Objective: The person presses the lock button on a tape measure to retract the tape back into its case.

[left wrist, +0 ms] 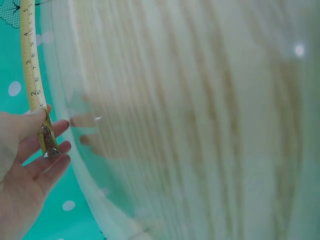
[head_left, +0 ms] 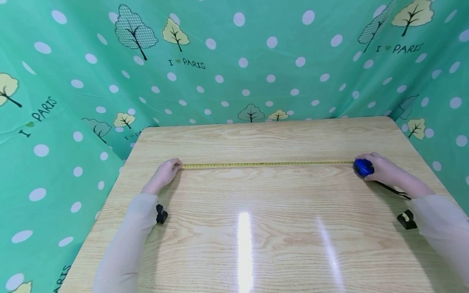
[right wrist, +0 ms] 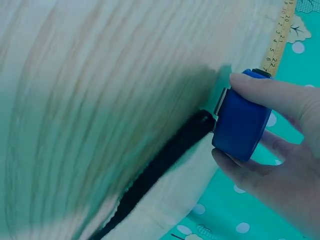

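A yellow tape (head_left: 261,164) stretches nearly straight across the table from one hand to the other. My left hand (head_left: 166,173) pinches its metal-hooked end; in the left wrist view the thumb of my left hand (left wrist: 27,155) lies on the tape (left wrist: 32,65) against the fingers, with the hook below. At the right, my right hand (head_left: 382,169) grips the blue tape measure case (head_left: 363,167). In the right wrist view the thumb and fingers of my right hand (right wrist: 285,150) hold the case (right wrist: 241,120), and a black strap (right wrist: 160,170) hangs from it.
The wooden table (head_left: 286,228) reaches back to a green dotted curtain (head_left: 220,61) with tree prints, which also hangs at both sides. Black pieces (head_left: 161,214) show beside both sleeves at the wrists. Bright light streaks reflect on the tabletop.
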Demonstrator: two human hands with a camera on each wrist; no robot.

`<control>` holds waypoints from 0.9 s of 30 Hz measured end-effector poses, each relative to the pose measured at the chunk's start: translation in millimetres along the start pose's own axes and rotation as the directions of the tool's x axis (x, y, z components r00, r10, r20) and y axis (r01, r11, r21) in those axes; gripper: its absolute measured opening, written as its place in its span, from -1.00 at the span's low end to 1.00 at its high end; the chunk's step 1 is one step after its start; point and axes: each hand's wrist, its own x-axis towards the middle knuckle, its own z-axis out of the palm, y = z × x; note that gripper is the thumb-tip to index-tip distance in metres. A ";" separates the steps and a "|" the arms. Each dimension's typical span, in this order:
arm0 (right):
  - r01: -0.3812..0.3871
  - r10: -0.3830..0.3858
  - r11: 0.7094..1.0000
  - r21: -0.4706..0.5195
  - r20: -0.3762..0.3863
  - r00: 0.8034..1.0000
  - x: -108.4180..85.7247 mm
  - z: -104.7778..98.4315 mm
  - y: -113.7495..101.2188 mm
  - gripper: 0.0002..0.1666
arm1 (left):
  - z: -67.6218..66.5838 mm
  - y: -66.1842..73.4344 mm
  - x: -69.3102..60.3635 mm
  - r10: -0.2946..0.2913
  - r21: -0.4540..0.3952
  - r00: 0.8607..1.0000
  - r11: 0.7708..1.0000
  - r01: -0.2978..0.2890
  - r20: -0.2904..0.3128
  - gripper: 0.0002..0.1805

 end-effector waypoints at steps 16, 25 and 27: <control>0.037 -0.037 0.999 0.018 0.027 0.999 -13.3 -16.8 -16.6 -0.28 | -23.7 0.5 -16.5 0.004 -0.051 1.000 0.999 -0.005 -0.018 -0.79; 0.133 -0.133 0.991 -0.013 -0.016 0.991 -21.1 -22.5 -29.2 -0.28 | -35.0 -2.4 -27.7 -0.003 -0.093 0.999 0.996 0.000 -0.038 -0.78; 0.143 -0.143 0.990 -0.016 -0.021 0.989 -22.4 -23.3 -30.9 -0.30 | -36.5 -2.3 -30.0 -0.004 -0.098 0.999 0.995 0.000 -0.041 -0.78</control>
